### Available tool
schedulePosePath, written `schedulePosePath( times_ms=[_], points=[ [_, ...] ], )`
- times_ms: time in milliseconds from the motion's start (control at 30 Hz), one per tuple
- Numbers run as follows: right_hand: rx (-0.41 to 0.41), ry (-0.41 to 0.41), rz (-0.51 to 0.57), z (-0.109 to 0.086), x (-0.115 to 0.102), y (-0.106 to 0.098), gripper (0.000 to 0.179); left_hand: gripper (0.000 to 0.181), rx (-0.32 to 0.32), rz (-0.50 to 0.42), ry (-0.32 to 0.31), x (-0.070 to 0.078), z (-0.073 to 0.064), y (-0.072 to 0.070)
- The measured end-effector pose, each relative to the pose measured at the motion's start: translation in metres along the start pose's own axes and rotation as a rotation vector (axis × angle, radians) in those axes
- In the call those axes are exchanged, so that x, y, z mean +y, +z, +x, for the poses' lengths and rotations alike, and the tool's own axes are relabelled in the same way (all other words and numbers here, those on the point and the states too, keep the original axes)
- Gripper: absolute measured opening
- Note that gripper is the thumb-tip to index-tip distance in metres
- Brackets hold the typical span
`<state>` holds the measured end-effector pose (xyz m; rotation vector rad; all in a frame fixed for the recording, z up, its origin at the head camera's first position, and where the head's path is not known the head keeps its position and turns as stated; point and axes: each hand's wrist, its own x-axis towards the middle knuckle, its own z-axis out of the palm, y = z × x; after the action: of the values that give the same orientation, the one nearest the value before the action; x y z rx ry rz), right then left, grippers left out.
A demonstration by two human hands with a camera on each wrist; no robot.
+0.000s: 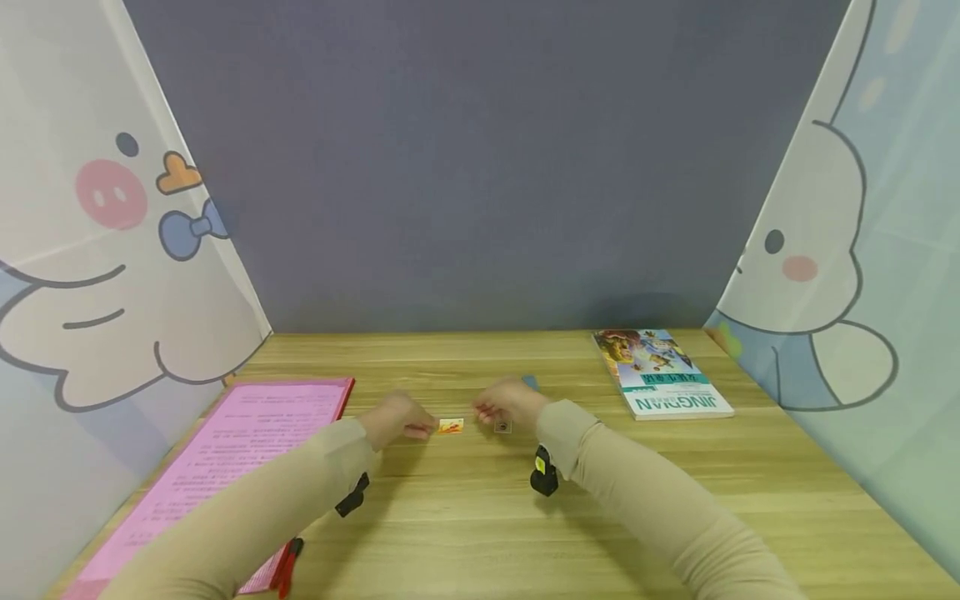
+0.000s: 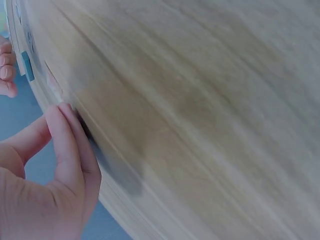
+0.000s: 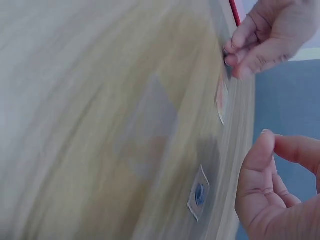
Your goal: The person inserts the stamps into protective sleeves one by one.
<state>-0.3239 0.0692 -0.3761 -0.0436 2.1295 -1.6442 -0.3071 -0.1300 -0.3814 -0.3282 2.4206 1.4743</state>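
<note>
A small stamp-like picture in orange and yellow (image 1: 451, 426) lies flat on the wooden table (image 1: 450, 500). At its left edge is my left hand (image 1: 401, 417), thumb and fingertips drawn together close to the tabletop; I cannot tell whether they touch the picture or hold anything. A second small pale square with a dark round emblem (image 3: 199, 193) lies to the right. Just over and beside that square hovers my right hand (image 3: 280, 185). Its thumb and index fingertip meet, the other fingers are curled, and nothing shows between them.
A small blue piece (image 1: 531, 382) lies behind my right hand. At the back right is a book (image 1: 663, 375). A pink text sheet (image 1: 225, 467) with a red edge covers the left side, and a red and black pen-like object (image 1: 288, 567) lies near the front.
</note>
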Motion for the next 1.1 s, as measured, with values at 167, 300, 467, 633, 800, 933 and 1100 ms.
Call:
schedulePosePath(
  times_ms=[167, 300, 467, 633, 800, 933, 1100],
  points=[
    [0.018, -0.013, -0.021, -0.003, -0.002, -0.011, 0.028, 0.029, 0.020, 0.016, 0.021, 0.001, -0.003, -0.002],
    [0.013, -0.030, -0.098, -0.006, 0.000, -0.020, 0.028, 0.022, 0.016, 0.028, 0.026, 0.005, -0.007, -0.002],
    [0.018, -0.042, -0.214, -0.007, 0.001, -0.030, 0.030, 0.021, 0.006, 0.006, 0.030, 0.012, -0.018, 0.004],
    [0.075, -0.022, -0.267, -0.009, 0.002, -0.036, 0.026, 0.016, -0.053, -0.027, 0.085, 0.015, -0.032, 0.016],
    [0.114, -0.003, -0.302, -0.013, 0.005, -0.037, 0.023, 0.009, -0.096, -0.009, 0.152, 0.014, -0.046, 0.031],
    [0.133, 0.002, -0.349, -0.015, 0.010, -0.038, 0.018, 0.010, -0.107, -0.013, 0.214, 0.013, -0.054, 0.044],
    [0.149, -0.017, -0.387, -0.016, 0.016, -0.039, 0.021, 0.013, -0.119, -0.009, 0.262, 0.010, -0.062, 0.060]
  ],
)
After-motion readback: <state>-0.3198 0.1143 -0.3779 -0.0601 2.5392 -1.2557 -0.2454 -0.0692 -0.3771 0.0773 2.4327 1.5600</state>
